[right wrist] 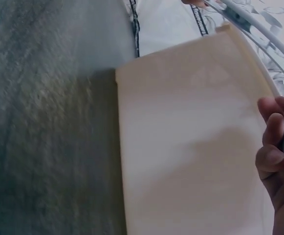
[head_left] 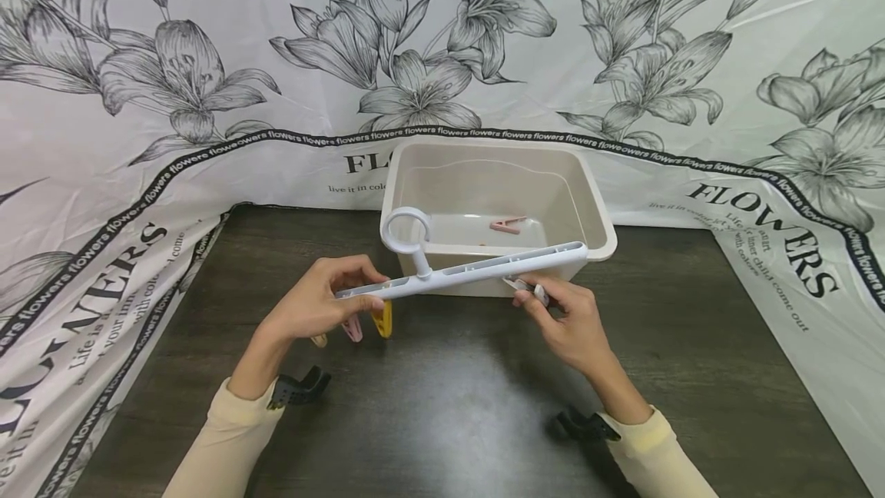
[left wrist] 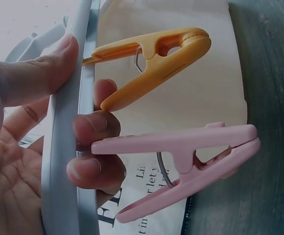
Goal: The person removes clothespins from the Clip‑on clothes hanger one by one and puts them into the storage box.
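My left hand (head_left: pixel 321 294) grips the left end of a pale hanger bar (head_left: pixel 477 272) with a ring hook, thumb in front and fingers behind. A yellow clothespin (left wrist: pixel 156 68) and a pink clothespin (left wrist: pixel 181 152) hang below that end, and a tan clothespin (head_left: pixel 319 340) shows partly under the hand. In the head view, my right hand (head_left: pixel 570 321) pinches a whitish-grey clothespin (head_left: pixel 541 295) just under the bar's right part. Its tip overlaps the bar's lower edge there. The right wrist view shows only part of this clothespin at its right edge.
Behind the bar stands a beige plastic bin (head_left: pixel 601 233) with a pink clothespin (head_left: pixel 508 225) on its floor. The dark wooden table (head_left: pixel 442 413) lies beneath. A white flower-printed cloth (head_left: pixel 290 167) rises behind and along both sides.
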